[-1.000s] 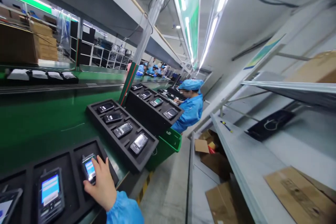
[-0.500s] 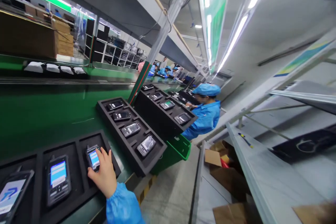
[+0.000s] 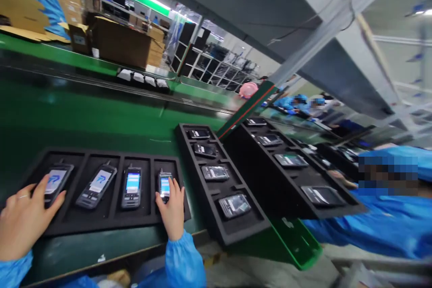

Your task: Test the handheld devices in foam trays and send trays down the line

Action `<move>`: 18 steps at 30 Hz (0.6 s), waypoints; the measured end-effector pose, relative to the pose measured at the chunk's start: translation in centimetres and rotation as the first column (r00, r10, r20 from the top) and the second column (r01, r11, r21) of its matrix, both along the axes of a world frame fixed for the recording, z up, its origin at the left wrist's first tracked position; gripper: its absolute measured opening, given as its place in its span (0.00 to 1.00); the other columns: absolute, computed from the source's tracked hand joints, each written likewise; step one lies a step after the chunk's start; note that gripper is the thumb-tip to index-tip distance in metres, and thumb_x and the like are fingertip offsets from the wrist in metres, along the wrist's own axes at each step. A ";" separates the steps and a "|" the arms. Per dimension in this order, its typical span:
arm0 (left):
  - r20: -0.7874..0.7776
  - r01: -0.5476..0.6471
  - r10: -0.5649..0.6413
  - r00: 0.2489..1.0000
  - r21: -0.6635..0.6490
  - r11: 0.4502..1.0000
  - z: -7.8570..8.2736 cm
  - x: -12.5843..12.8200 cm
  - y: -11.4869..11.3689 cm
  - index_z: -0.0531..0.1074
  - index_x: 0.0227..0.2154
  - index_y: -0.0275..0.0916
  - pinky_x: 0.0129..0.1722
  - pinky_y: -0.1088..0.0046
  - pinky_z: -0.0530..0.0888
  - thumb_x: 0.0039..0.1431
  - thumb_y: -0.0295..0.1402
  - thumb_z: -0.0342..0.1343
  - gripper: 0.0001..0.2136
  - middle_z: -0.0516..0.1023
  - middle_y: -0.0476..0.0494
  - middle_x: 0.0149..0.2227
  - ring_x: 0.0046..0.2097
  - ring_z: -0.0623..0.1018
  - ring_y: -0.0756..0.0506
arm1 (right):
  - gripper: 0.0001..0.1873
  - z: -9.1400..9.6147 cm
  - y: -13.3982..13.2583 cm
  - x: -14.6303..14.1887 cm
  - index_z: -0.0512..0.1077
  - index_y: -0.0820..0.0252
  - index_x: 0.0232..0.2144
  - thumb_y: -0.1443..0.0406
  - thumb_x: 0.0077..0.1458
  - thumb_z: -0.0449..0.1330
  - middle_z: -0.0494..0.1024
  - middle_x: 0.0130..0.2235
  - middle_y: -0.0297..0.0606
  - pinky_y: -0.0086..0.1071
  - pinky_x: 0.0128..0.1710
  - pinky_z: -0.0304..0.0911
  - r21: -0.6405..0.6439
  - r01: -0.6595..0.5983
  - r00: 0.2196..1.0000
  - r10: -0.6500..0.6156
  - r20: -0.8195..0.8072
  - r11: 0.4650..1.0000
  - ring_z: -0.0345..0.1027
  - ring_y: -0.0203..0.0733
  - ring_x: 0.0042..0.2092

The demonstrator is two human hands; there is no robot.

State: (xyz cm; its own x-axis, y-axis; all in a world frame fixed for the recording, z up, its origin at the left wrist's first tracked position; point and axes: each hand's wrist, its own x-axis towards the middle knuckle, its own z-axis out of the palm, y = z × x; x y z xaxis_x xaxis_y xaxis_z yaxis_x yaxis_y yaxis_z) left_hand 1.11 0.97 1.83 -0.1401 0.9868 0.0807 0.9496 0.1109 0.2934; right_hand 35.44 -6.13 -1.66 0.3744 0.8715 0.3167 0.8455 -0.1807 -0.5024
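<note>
A black foam tray [image 3: 101, 229] lies on the green bench, with a handheld radio with a stub antenna and a lit screen in each compartment. My left hand [image 3: 23, 216] grips the leftmost radio [image 3: 58, 181] by its lower part, thumb on one side and fingers on the other. In the rightmost compartment, my right hand [image 3: 173, 211] has thumb and fingers around another radio [image 3: 164, 184], partly covering its screen. Between them lie a radio with a blue logo [image 3: 97, 185] and a radio with a blue and white screen [image 3: 131, 185], both untouched.
To the right, a second foam tray [image 3: 232, 229] and a stacked foam tray [image 3: 324, 209] hold more radios. A green bin [image 3: 300, 252] sits below them. A co-worker in blue [image 3: 388, 216] is at the far right. A slanted post [image 3: 249, 108] rises behind the trays.
The view has swung left, bringing my left hand and the leftmost radios into sight. My right hand stays on the rightmost radio.
</note>
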 end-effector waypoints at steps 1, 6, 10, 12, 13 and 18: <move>-0.072 0.007 -0.007 0.997 0.007 1.000 0.0 0.0 0.1 0.57 0.62 0.37 0.49 0.51 0.67 0.65 0.48 0.36 0.29 0.66 0.28 0.55 0.52 0.68 0.29 | 0.32 -0.2 0.0 0.2 0.62 0.63 0.60 0.54 0.57 0.55 0.67 0.60 0.52 0.60 0.63 0.51 0.009 -0.004 0.999 0.004 0.034 1.000 0.57 0.54 0.64; -0.153 0.021 -0.015 0.988 0.039 0.999 0.6 0.4 0.3 0.59 0.61 0.32 0.48 0.58 0.69 0.65 0.47 0.39 0.29 0.67 0.27 0.53 0.50 0.69 0.32 | 0.32 -1.0 0.1 0.8 0.66 0.64 0.57 0.49 0.59 0.51 0.70 0.58 0.53 0.57 0.61 0.56 0.058 -0.015 0.984 0.005 0.178 0.998 0.62 0.55 0.61; 0.293 -0.040 0.040 0.955 -0.004 0.999 1.6 0.8 1.7 0.60 0.61 0.30 0.54 0.45 0.62 0.59 0.45 0.49 0.31 0.68 0.26 0.49 0.56 0.64 0.25 | 0.34 -1.2 0.5 1.2 0.68 0.66 0.55 0.46 0.59 0.49 0.70 0.57 0.57 0.59 0.60 0.56 0.083 -0.042 0.984 0.027 0.177 0.996 0.63 0.59 0.60; 0.457 -0.070 0.070 0.887 -0.017 0.997 2.0 0.5 2.9 0.61 0.60 0.32 0.57 0.42 0.59 0.51 0.43 0.57 0.35 0.69 0.28 0.49 0.57 0.64 0.24 | 0.37 -1.3 0.7 1.5 0.69 0.67 0.54 0.44 0.58 0.47 0.71 0.56 0.59 0.61 0.59 0.57 0.096 -0.056 0.984 0.038 0.174 0.994 0.65 0.62 0.59; 0.509 -0.082 0.080 0.857 -0.019 0.996 2.1 0.3 3.5 0.61 0.60 0.33 0.58 0.44 0.59 0.47 0.42 0.59 0.37 0.69 0.29 0.49 0.57 0.65 0.25 | 0.38 -1.3 0.8 1.7 0.69 0.67 0.54 0.43 0.57 0.47 0.72 0.55 0.59 0.62 0.59 0.58 0.111 -0.060 0.984 0.040 0.172 0.992 0.66 0.63 0.57; 0.819 -0.060 0.029 0.573 0.007 0.998 3.3 1.2 3.3 0.57 0.61 0.37 0.53 0.59 0.69 0.46 0.47 0.56 0.38 0.68 0.34 0.55 0.54 0.72 0.37 | 0.29 0.1 0.5 1.4 0.76 0.63 0.46 0.46 0.56 0.51 0.76 0.50 0.55 0.55 0.51 0.68 0.307 -0.012 0.999 -0.003 0.050 0.952 0.71 0.59 0.52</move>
